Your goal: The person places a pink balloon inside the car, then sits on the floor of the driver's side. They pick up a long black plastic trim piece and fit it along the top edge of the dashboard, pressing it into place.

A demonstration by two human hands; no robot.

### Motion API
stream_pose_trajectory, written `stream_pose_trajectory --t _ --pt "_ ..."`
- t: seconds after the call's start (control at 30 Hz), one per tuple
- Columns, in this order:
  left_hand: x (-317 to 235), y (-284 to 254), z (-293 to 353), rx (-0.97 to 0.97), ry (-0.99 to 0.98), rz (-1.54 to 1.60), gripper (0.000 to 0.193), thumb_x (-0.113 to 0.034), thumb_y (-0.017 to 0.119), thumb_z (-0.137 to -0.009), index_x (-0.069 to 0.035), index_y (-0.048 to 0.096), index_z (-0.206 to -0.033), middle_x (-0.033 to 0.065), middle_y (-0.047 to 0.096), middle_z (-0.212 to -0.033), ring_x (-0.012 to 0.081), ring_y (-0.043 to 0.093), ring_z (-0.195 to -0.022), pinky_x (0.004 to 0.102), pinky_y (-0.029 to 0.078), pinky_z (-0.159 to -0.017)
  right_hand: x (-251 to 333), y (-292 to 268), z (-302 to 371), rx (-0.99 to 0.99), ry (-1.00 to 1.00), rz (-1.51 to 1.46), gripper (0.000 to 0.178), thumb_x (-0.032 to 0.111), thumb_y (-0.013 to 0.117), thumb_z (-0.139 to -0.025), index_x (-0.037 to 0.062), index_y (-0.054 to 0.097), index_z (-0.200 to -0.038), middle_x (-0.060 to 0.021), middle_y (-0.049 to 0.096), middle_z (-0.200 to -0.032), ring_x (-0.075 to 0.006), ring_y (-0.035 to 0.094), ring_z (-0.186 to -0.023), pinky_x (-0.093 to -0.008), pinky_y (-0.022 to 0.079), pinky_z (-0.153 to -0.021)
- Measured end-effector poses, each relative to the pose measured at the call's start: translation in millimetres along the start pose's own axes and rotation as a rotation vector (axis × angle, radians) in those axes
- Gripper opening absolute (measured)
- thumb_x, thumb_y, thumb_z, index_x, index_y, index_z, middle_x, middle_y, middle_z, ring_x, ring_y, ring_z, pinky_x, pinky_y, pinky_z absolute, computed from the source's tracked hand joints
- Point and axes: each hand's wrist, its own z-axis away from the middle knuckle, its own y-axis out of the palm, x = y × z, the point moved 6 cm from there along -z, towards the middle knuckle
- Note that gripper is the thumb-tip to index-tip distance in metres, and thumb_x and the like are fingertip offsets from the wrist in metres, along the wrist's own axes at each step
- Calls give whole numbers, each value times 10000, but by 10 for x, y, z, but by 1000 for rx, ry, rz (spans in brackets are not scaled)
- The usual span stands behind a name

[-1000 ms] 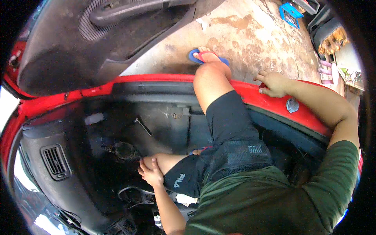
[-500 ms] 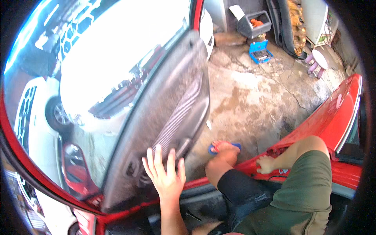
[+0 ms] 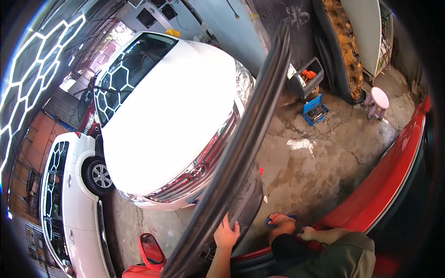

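The open door (image 3: 235,178) blocks the left hand (image 3: 226,236) leftward, while room opens rightward above the floor (image 3: 320,162).

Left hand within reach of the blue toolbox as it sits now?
Probably not. The left hand is at the open door's dark inner panel, while the blue toolbox lies on the floor well beyond the sandalled foot, seemingly past arm's length.

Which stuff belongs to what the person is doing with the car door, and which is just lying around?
Part of the job, it seems:
- open car door, left hand at its inner panel
- red car, right hand near its doorway edge

Just lying around, untouched:
- open blue toolbox
- pink stool
- dark grey bin
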Motion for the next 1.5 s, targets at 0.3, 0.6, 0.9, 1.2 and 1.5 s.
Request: stream_pose_trajectory --t 0.3,0.6,0.9,1.2,1.5 --pt "-391 -322 -219 287 -194 62 857 -403 717 -868 -81 361 -1578 249 511 -1435 458 504 -1318 581 406 -1078 -498 -1815 865 -352 202 -382 515 403 731 -916 17 709 -1256 -204 720 -1248 -347 683 -1187 -418 535 -1025" --pt "-542 -259 -269 287 -449 9 804 -470 748 -809 29 482 -1380 295 635 -1188 463 626 -1111 570 481 -957 -602 -2887 749 -404 154 -839 426 291 701 -993 -60 667 -1231 -155 745 -1055 -249 717 -919 -392 566 -828" --pt "-1002 -250 -890 356 -631 -118 779 -442 780 -814 12 475 -1369 274 638 -1204 422 657 -1069 550 503 -939 -234 -3678 849 -417 -215 -531 560 475 670 -965 3 701 -1265 -220 735 -1205 -353 702 -1121 -435 529 -978" --pt "-1700 1083 -1728 627 -451 -56 621 -422 782 -849 0 581 -1258 230 690 -1142 385 676 -1072 506 519 -944 -592 -4650 1213 132 -197 -750 516 497 640 -984 71 715 -1265 -115 734 -1105 -213 678 -1027 -384 567 -839" --pt "-3233 2711 -4167 1101 -52 60 481 -402 784 -884 -11 686 -1146 185 742 -1079 347 696 -1075 461 535 -949 -1455 -6198 2227 174 7 -934 341 403 705 -974 131 687 -1178 -42 684 -1013 -187 671 -921 -396 634 -732"
